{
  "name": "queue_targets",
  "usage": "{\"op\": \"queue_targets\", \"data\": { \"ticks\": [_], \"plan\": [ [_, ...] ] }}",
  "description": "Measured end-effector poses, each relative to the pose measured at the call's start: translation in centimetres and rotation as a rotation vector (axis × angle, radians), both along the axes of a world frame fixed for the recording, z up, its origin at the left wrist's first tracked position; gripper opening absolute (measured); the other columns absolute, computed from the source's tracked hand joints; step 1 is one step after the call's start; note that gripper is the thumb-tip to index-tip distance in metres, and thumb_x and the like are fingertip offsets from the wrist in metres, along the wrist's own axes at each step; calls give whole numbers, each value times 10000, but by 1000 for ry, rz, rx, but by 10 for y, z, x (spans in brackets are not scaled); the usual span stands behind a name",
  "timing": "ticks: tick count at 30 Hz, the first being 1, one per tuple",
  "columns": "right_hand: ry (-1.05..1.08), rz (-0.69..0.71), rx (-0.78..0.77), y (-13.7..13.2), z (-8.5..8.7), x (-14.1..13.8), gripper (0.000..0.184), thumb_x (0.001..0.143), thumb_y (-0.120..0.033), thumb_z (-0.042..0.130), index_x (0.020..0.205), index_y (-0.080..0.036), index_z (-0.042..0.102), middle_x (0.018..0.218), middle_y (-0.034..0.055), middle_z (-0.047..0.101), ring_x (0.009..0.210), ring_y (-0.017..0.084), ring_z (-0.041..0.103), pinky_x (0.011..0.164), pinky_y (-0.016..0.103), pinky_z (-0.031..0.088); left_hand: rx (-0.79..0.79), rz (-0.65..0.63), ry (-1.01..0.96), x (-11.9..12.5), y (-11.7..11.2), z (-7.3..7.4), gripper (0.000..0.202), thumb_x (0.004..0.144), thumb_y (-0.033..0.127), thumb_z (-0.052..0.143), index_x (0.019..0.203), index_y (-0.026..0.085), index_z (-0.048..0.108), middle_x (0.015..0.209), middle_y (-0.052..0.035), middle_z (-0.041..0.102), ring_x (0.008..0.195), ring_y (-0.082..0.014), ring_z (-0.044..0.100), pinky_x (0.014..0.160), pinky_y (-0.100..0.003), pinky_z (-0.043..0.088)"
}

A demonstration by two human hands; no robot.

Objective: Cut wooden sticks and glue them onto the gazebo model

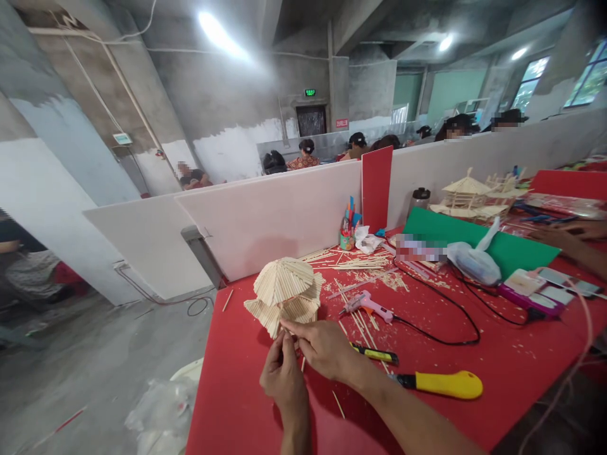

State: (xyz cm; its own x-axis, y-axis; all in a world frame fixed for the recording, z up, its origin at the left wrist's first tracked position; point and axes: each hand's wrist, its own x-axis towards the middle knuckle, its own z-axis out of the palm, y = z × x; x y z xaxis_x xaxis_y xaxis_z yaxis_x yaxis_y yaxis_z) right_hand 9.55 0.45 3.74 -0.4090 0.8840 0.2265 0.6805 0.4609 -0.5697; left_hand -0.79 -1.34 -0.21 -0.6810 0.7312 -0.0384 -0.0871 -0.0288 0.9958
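A small model pavilion made of wooden sticks (284,294), with a two-tiered fan-shaped roof, stands on the red table (237,404). My left hand (283,376) is closed in a pinch on a thin wooden stick just below the model's front edge. My right hand (322,344) is also closed, its fingertips pinching at the model's lower roof edge next to the left hand. Both hands meet at the same spot under the roof.
A pink glue gun (367,306) with a black cord lies to the right, beside loose sticks (360,260). A yellow-handled cutter (443,383) and a smaller yellow knife (377,354) lie nearby. White partition boards (284,215) back the table. Another person's arm (576,249) rests far right.
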Motion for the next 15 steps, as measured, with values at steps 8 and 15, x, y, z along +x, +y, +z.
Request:
{"op": "queue_targets", "data": {
  "ticks": [8,15],
  "plan": [
    [6,1,13,-2,1,-1,509,943,-214,419,1440,-299,483,1192,50,715,980,192,703,790,247,466,0,30,-13,0,2,2,214,690,329,740,828,176,800,897,-83,785,927,-294,718,794,-367,579],
    [-16,-9,18,-2,-2,-2,507,944,-240,425,1445,-294,479,1133,53,738,935,200,711,765,250,470,20,17,-24,-1,3,0,246,685,354,743,843,175,803,869,-77,785,890,-291,722,729,-344,584]
  ]
}}
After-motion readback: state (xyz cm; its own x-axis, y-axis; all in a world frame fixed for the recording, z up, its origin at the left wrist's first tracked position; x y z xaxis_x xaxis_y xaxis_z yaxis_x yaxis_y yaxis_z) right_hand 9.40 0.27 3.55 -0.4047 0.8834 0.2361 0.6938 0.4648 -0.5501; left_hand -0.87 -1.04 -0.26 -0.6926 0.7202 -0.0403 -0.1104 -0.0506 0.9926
